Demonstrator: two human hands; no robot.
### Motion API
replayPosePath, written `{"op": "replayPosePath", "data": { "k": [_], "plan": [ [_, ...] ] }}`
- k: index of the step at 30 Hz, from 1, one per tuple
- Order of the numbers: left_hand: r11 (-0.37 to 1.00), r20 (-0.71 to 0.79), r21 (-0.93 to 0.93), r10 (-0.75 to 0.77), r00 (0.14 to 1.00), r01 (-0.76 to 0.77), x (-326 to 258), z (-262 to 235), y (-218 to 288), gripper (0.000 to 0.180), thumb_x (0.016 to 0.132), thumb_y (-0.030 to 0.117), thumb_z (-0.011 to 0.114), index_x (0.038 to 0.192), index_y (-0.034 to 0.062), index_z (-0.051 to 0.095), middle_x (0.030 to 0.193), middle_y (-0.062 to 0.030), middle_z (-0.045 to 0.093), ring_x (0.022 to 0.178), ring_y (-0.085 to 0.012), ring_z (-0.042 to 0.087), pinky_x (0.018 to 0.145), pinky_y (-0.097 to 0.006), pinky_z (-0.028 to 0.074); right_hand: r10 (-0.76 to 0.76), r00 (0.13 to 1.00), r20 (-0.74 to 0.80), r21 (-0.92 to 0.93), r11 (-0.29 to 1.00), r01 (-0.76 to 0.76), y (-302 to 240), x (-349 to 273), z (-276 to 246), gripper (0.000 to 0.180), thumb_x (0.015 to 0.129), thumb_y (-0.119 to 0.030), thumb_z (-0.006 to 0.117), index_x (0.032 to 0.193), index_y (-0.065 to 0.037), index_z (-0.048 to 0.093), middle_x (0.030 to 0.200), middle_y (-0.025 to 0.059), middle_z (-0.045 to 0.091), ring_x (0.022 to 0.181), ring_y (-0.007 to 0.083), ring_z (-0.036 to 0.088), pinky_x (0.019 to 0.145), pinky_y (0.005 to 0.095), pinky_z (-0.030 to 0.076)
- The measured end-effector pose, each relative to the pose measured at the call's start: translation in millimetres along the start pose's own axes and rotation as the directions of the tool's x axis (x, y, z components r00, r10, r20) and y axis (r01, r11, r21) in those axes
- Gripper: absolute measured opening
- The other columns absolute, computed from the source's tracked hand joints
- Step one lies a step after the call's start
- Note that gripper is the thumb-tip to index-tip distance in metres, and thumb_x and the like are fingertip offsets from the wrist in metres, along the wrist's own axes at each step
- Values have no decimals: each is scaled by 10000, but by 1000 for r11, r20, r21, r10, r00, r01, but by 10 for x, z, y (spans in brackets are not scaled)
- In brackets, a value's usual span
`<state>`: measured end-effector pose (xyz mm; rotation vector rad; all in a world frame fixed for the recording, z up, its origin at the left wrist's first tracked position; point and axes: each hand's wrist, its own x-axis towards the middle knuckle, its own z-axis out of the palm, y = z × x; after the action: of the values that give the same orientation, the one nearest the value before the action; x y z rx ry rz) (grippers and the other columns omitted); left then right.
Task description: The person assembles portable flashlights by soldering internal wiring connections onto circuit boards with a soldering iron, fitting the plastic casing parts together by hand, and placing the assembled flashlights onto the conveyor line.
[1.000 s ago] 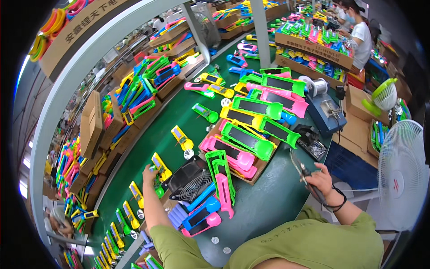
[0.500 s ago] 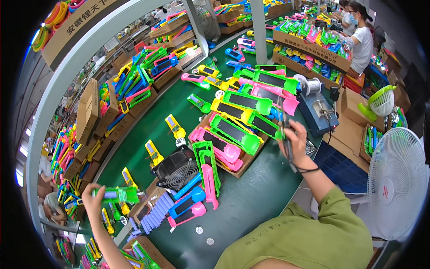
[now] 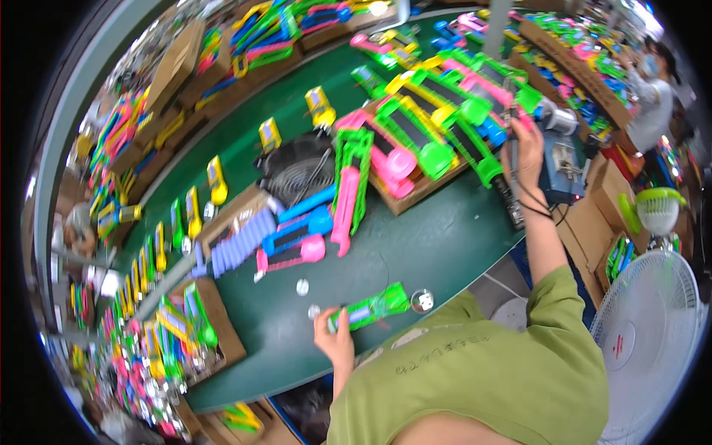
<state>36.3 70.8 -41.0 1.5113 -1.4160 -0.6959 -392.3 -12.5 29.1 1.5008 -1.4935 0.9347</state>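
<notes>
Near the front edge of the bench, my left hand [image 3: 336, 340] grips one end of a green plastic shell [image 3: 374, 308] holding a light purple cell, with thin wires trailing from it. A small round metallic part [image 3: 422, 300] lies by the shell's other end. My right hand [image 3: 526, 152] is closed around a slim dark tool [image 3: 512, 122] with a metallic part, too blurred to name surely. It is held beside a box of green, pink and yellow shells [image 3: 415, 137]. A dark cord or band crosses my right wrist.
Purple cells [image 3: 245, 241] lie in a row beside blue and pink shells [image 3: 297, 230]. Behind them sits a black fan [image 3: 300, 174]. A blue machine [image 3: 560, 167] with a wire spool [image 3: 561, 120] stands right. A white fan [image 3: 645, 348] is near my right side. Another person [image 3: 653, 104] works far right.
My left hand has brought the green shell from the far left to the bench front before me. The right hand still holds the tool. The view has shifted.
</notes>
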Motion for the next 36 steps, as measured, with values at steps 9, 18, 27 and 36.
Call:
{"op": "replayPosePath", "data": {
  "k": [9, 18, 27, 36],
  "plan": [
    [674, 200, 380, 609, 768, -634, 179, -302, 903, 240, 630, 17, 685, 853, 83, 627, 952, -94, 573, 924, -301, 512, 819, -400, 408, 225, 970, 91, 66, 970, -232, 228, -120, -58, 388, 819, -75, 578, 1187, -77, 454, 1018, 163, 569, 924, 306, 570, 792, 345, 445],
    [993, 485, -98, 109, 868, -70, 194, 631, 449, 227, 775, -11, 586, 1000, 0, 566, 949, -133, 630, 768, -209, 627, 681, -312, 496, 493, 870, -1, 423, 789, -447, -79, -387, -999, 406, 843, 6, 523, 1199, 11, 326, 1179, 203, 500, 1047, 255, 529, 907, 316, 390],
    [761, 376, -594, -24, 926, 261, 194, 361, 547, 139, 765, -58, 586, 883, -16, 646, 903, -73, 554, 804, -129, 547, 706, -223, 448, 135, 705, 696, 556, 520, -648, -1294, -936, -789, 311, 707, 29, 678, 976, -54, 546, 933, 103, 607, 818, 204, 599, 739, 298, 465],
    [784, 436, 310, 386, 813, -538, 599, -2, 397, 82, 659, 40, 643, 732, 76, 657, 729, -59, 572, 719, -230, 534, 659, -335, 419, -327, 795, 511, 850, 325, -414, -1549, -911, -554, 337, 697, -30, 684, 1010, -45, 561, 853, 85, 631, 697, 241, 614, 824, 408, 462]
  ]
}}
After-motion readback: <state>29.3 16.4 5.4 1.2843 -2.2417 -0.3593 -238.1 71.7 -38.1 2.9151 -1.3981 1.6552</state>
